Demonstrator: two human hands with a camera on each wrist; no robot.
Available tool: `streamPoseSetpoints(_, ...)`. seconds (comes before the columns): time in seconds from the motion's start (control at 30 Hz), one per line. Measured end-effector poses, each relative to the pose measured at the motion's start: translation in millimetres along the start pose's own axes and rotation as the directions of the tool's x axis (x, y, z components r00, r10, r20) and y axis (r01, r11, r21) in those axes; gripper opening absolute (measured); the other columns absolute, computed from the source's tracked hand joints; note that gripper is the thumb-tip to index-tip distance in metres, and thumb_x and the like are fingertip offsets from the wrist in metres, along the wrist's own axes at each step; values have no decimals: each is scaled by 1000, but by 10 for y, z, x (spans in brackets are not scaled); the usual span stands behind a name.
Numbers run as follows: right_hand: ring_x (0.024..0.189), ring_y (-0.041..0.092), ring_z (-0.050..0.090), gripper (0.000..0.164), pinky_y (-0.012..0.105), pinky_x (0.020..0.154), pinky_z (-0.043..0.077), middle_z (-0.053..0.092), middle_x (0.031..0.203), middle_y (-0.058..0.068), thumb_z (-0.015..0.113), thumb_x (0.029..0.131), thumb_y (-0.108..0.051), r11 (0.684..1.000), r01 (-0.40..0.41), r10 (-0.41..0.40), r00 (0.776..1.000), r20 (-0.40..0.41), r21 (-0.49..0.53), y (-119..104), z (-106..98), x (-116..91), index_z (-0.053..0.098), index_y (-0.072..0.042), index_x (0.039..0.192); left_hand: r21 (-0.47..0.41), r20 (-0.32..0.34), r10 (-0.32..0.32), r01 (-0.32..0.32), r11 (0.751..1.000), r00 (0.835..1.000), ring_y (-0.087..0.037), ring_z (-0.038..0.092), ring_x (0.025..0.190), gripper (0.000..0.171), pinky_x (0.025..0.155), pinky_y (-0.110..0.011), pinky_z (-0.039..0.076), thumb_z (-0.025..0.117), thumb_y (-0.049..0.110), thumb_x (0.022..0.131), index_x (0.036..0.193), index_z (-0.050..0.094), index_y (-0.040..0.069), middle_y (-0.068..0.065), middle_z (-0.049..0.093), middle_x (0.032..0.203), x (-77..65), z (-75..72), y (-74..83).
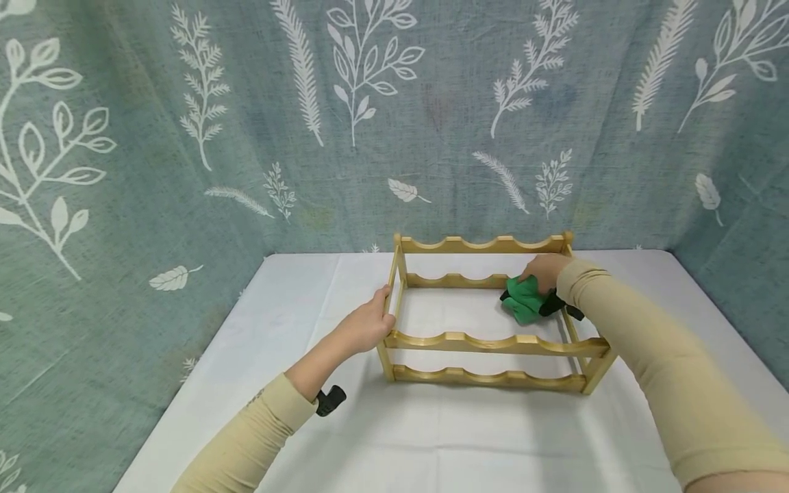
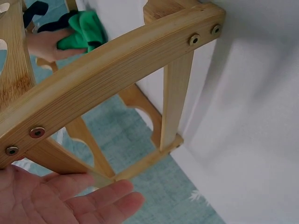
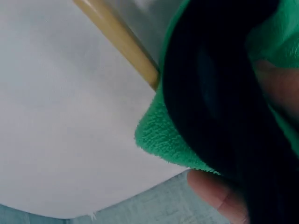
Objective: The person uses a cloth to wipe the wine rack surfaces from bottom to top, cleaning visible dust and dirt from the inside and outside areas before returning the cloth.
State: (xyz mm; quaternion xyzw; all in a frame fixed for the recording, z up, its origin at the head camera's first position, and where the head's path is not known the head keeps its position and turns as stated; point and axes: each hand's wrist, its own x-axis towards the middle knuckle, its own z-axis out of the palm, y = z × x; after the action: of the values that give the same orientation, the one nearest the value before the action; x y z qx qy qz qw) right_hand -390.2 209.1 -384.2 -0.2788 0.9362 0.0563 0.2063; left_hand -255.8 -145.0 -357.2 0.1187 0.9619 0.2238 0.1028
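A light wooden wine rack (image 1: pixel 456 342) with scalloped rails stands on the white table. My left hand (image 1: pixel 364 323) holds its left side near the front corner. The left wrist view shows those fingers (image 2: pixel 100 198) stretched out by the rack's side rail (image 2: pixel 107 77); the thumb is hidden there. In my right hand (image 1: pixel 544 271) is a bunched green cloth (image 1: pixel 522 302), fuzzy, with a black part, gripped inside the rack's right end by the back lower rail. Close up in the right wrist view, the black part (image 3: pixel 205 93) covers much of the cloth, beside a wooden bar (image 3: pixel 124 42).
The white-covered table (image 1: pixel 345 438) extends around the rack. Behind it and along both sides hangs a grey-green curtain (image 1: pixel 382 178) with white leaf prints. Dark wrist gear (image 1: pixel 331 400) sits at my left wrist.
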Motion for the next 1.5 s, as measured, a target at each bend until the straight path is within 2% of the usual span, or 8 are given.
streamPoseSetpoints(0.3,101,30,57,47,26,61,36,58,121,19,57,79,13,990,139,-139,990,-40,8,-75,-30,71,59,-5,122,0,-11,2,-2,1000,1000,-25,54,96,63,80,-41,46,33,22,89,146,15,1,-23,44,135,-9,-4,-14)
streamPoseSetpoints(0.57,90,19,53,49,27,60,33,56,124,17,56,78,12,987,143,-141,989,-36,78,-115,-45,185,59,-8,124,-2,-15,8,-8,1000,1000,-23,54,90,63,75,-38,45,33,22,90,146,14,1,-23,48,131,-23,-12,-39)
streamPoseSetpoints(0.83,63,11,35,46,26,57,28,64,104,7,60,80,-2,943,304,-275,940,-202,135,-552,-76,341,58,-9,126,-10,-2,11,-11,1000,1000,-23,55,85,62,74,-38,45,33,21,90,145,15,1,-21,57,115,-21,-6,-25)
streamPoseSetpoints(0.97,61,10,30,47,25,55,25,57,81,1,61,83,-8,953,260,-200,926,-320,156,-903,-165,486,55,-12,129,-17,7,22,-22,1000,1000,-20,53,74,62,67,-34,43,33,21,90,145,15,0,-9,56,80,-14,5,-18)
streamPoseSetpoints(1.1,52,11,23,47,25,50,21,39,59,0,60,84,-11,953,215,-92,877,-471,215,-1220,-312,549,54,-12,130,-17,17,17,-17,1000,1000,-18,49,62,62,60,-31,41,33,22,90,145,14,0,-5,49,69,-9,15,-27)
streamPoseSetpoints(1.2,48,12,28,45,24,47,23,46,63,3,61,84,-13,949,212,-44,823,-566,235,-1388,-390,556,54,-12,129,-13,15,19,-19,1000,1000,-18,50,63,62,60,-32,41,33,22,90,145,14,0,-7,53,74,-5,11,-29)
streamPoseSetpoints(1.3,54,15,40,44,24,47,30,59,85,12,61,86,-17,948,214,-22,783,-622,235,-1483,-430,555,54,-12,129,-11,8,19,-19,1000,1000,-19,51,70,62,63,-32,41,33,22,90,145,15,1,-9,57,84,2,5,-28)
streamPoseSetpoints(1.5,69,23,53,45,31,55,39,61,102,17,61,86,-18,923,186,84,756,-650,336,-1452,-463,530,53,-13,130,-34,26,6,-6,999,1000,-15,40,51,63,53,-30,37,32,22,90,146,12,3,-3,46,62,5,14,-32)
